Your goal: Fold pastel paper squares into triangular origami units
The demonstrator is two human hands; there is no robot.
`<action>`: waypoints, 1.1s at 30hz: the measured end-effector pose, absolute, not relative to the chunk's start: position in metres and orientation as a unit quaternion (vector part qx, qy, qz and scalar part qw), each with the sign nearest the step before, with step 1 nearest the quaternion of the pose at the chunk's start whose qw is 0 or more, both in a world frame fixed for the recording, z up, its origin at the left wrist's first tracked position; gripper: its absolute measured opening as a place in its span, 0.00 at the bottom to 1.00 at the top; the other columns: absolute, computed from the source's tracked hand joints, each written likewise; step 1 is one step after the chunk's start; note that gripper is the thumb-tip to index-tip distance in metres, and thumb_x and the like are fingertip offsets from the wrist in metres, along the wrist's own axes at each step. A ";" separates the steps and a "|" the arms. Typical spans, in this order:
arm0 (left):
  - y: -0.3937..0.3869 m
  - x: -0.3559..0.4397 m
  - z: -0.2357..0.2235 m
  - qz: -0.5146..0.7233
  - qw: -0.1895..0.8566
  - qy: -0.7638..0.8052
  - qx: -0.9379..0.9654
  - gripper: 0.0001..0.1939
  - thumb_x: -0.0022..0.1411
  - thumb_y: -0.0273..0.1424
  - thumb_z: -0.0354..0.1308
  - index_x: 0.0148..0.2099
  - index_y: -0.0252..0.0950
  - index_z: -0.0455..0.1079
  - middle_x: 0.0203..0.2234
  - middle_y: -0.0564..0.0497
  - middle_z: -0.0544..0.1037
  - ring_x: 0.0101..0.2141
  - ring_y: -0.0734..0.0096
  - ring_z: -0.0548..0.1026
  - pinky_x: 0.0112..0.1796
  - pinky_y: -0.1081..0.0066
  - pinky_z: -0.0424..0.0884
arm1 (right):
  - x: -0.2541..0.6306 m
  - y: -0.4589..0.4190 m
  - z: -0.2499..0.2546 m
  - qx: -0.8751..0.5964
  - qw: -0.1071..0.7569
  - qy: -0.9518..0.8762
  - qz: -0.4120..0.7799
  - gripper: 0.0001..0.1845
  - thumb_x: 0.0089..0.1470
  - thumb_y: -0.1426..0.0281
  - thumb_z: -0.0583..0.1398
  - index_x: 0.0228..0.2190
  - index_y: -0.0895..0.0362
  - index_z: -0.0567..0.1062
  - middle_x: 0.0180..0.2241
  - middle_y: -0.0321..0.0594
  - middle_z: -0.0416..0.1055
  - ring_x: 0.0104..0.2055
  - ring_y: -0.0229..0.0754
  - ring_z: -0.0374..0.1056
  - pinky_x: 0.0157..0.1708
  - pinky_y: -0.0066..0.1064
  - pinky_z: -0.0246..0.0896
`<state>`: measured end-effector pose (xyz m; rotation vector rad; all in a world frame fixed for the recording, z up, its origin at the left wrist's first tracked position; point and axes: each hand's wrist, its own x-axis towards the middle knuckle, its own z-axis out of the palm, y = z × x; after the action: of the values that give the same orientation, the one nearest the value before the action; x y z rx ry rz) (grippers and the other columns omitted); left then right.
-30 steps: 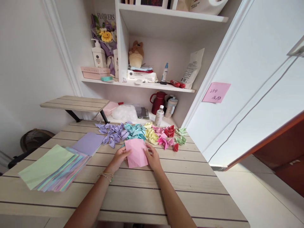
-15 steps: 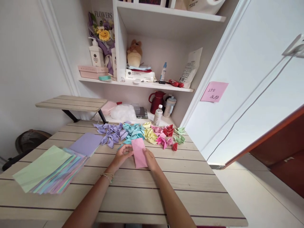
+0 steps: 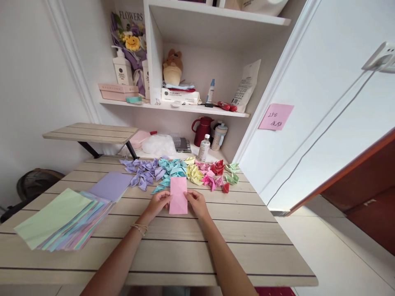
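Observation:
A pink paper sheet [image 3: 178,195], folded into a narrow upright rectangle, lies on the wooden table [image 3: 173,250]. My left hand [image 3: 158,204] holds its lower left edge, fingers pinched on the paper. My right hand [image 3: 196,203] holds its lower right edge, fingers curled onto it. Just behind the paper lies a row of folded paper shapes [image 3: 179,172] in purple, teal, yellow, pink, red and green.
A fanned stack of pastel paper sheets [image 3: 64,218] lies at the left of the table. Behind the table stand a small raised shelf [image 3: 91,132], a plastic bottle [image 3: 202,148], a red jug [image 3: 202,129] and shelves with bottles. A wall with a pink note [image 3: 275,116] is at the right.
The pink sheet went from a wide open sheet to a narrow folded strip, and now lies straight between both hands. The view has shifted slightly.

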<state>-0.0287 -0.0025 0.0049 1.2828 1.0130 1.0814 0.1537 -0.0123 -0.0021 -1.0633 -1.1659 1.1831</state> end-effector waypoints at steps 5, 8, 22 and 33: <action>-0.003 -0.032 0.000 0.461 0.557 0.448 0.525 0.16 0.47 0.40 0.62 0.34 0.32 0.70 0.11 0.55 0.71 0.11 0.78 0.64 0.16 0.78 0.59 | 0.155 -0.017 0.001 -0.424 0.550 -0.460 0.553 0.20 0.38 0.55 0.64 0.28 0.59 0.76 0.11 0.31 0.65 0.10 0.31 0.52 0.12 0.24 0.47; -0.004 -0.032 0.002 0.467 0.578 0.455 0.491 0.19 0.46 0.40 0.63 0.36 0.32 0.69 0.17 0.50 0.77 0.15 0.72 0.72 0.21 0.74 0.67 | 0.150 -0.020 0.005 -0.386 0.547 -0.439 0.599 0.22 0.36 0.56 0.66 0.31 0.58 0.76 0.20 0.37 0.74 0.15 0.36 0.64 0.17 0.26 0.57; -0.008 -0.037 0.014 0.521 0.607 0.375 0.469 0.23 0.41 0.42 0.66 0.37 0.31 0.72 0.35 0.41 0.78 0.35 0.57 0.77 0.37 0.64 0.71 | 0.154 -0.022 0.009 -0.448 0.587 -0.511 0.440 0.13 0.39 0.59 0.65 0.23 0.56 0.76 0.25 0.40 0.74 0.29 0.44 0.68 0.30 0.33 0.63; -0.004 -0.030 0.005 0.514 0.566 0.409 0.498 0.24 0.37 0.31 0.69 0.39 0.35 0.67 0.27 0.50 0.77 0.28 0.70 0.75 0.31 0.72 0.70 | 0.148 -0.016 0.000 -0.405 0.633 -0.434 0.496 0.37 0.33 0.64 0.68 0.46 0.55 0.63 0.22 0.33 0.71 0.24 0.39 0.68 0.27 0.29 0.63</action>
<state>-0.0295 -0.0045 0.0046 1.1713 0.9604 1.2083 0.1484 -0.0158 -0.0005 -0.9260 -0.9936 1.1354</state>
